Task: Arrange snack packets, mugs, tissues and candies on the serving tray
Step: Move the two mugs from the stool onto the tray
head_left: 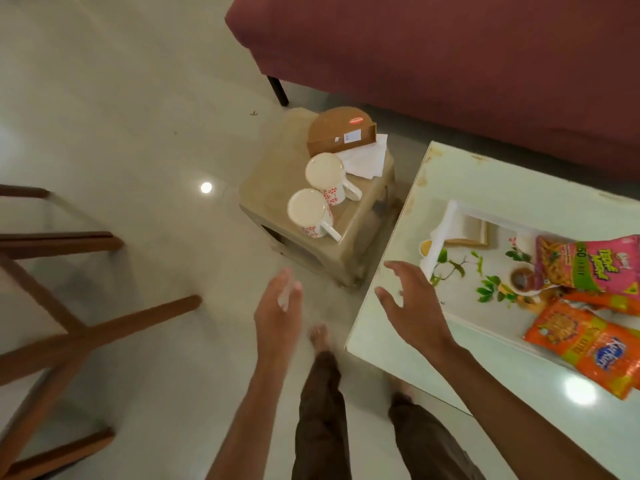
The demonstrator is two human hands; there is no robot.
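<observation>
1. Part of the job looked done. The serving tray [446,216] sat on the pale table [391,327] just right of the plastic stool [273,188]. It already carried a pink snack packet [585,265] and an orange snack packet [585,344], with a second orange packet [602,301] between them.
2. The rest was not yet moved. Two floral mugs, one nearer [310,211] and one farther [325,173], stood on the stool's top. White tissues [363,159] lay at its far right corner, beside a brown cardboard box [341,133].
3. Both hands were empty. The left hand [278,299] hung short of the stool on its near side, fingers straight and relaxed. The right hand [412,303] hovered to the stool's near right, over the table corner, fingers spread and loosely bent, grasping nothing. My guess is the mugs were next.
4. No candies could be made out; whether the brown box held them could not be told.
5. The frame's right edge cut off the tray and packets, so their full count and layout stayed unknown. The tray's printed picture made its bare areas hard to read.
</observation>
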